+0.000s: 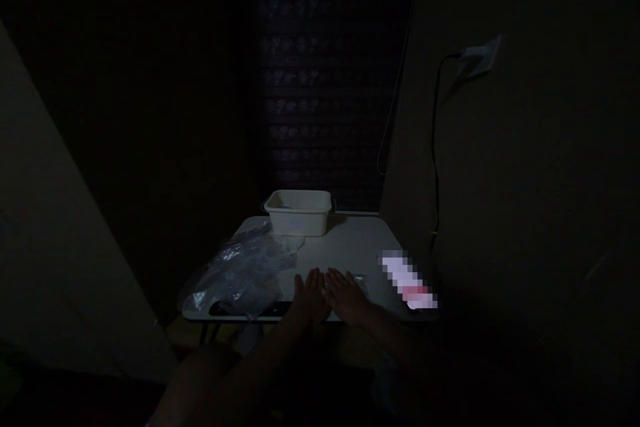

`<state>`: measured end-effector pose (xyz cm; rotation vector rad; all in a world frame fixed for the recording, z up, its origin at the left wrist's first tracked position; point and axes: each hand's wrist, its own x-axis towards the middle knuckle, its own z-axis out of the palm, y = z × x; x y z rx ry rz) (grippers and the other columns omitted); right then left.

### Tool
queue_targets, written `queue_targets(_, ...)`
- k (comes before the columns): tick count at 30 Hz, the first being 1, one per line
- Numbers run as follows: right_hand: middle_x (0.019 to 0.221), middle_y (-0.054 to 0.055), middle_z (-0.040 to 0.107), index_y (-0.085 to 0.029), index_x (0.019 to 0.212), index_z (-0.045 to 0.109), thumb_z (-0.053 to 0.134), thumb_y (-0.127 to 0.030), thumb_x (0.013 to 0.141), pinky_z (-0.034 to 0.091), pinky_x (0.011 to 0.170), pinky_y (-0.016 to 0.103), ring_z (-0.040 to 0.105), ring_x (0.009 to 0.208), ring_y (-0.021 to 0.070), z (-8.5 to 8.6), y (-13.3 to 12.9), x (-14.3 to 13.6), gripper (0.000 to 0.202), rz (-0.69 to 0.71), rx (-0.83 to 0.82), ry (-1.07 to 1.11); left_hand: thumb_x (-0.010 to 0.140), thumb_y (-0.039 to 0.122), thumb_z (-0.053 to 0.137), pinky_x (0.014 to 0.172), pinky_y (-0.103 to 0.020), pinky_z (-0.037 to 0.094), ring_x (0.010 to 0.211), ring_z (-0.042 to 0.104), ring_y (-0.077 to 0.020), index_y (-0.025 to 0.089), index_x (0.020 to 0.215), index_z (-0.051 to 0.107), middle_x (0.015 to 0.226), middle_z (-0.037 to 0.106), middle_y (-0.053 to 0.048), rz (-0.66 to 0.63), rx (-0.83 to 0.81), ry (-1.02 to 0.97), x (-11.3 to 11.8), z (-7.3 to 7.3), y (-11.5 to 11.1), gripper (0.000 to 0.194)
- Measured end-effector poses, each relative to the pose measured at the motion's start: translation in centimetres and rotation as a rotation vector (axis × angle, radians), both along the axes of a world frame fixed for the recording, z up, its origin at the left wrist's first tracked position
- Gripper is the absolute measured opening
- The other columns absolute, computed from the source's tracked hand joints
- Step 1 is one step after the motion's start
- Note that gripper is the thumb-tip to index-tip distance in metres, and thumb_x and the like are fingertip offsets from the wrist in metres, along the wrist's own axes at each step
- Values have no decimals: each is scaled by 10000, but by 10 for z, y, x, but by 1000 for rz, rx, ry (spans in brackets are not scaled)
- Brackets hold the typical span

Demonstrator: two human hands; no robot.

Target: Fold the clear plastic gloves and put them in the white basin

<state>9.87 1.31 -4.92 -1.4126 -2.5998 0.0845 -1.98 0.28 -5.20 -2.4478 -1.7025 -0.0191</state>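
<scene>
In dim light, my left hand [310, 297] is stretched out above the front edge of a pale table [350, 240], its fingers pointing away from me and its thumb apart. My right hand [345, 295] is beside it, palm down with extended fingers, the two hands close together or touching. Neither hand visibly holds anything. A small clear plastic piece [361, 278] lies just beyond my right hand. Left of my left hand spreads a heap of clear plastic bags [245, 273].
A cream rectangular bin [300, 221] stands at the table's back. A lit, pixelated device [407, 280] lies at the right edge. A black cable [434, 147] hangs from a wall socket [483, 59]. Behind the table is a dark blind [300, 107].
</scene>
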Motion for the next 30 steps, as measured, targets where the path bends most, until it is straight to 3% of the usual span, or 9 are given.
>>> queue_targets(12, 1236, 112, 208, -78, 1177, 228, 40, -428, 759, 51, 900, 399, 117, 1135, 181, -8, 4, 28, 577, -37, 82, -56, 751, 379, 128, 822, -500, 137, 1113, 154, -263, 65, 1151, 271, 1212, 242, -156, 5, 81, 3, 0, 0, -2, 528)
queue_targets(24, 1233, 100, 219, -98, 1174, 238, 63, -423, 761, 11, 893, 430, 117, 1136, 180, -6, 6, 60, 553, -131, 112, -106, 754, 383, 132, 824, -501, 131, 1116, 139, -263, 44, 1155, 252, 1214, 227, -165, 0, 67, 6, -1, 0, -2, 539)
queue_targets(30, 1182, 105, 326, -122, 1102, 372, 128, -384, 767, 5, 882, 455, 177, 1119, 201, 0, 11, 75, 491, -198, 200, -129, 751, 378, 143, 826, -494, 137, 1119, 130, -261, 54, 1159, 249, 1218, 227, -152, 13, 37, 16, 0, 4, -4, 531)
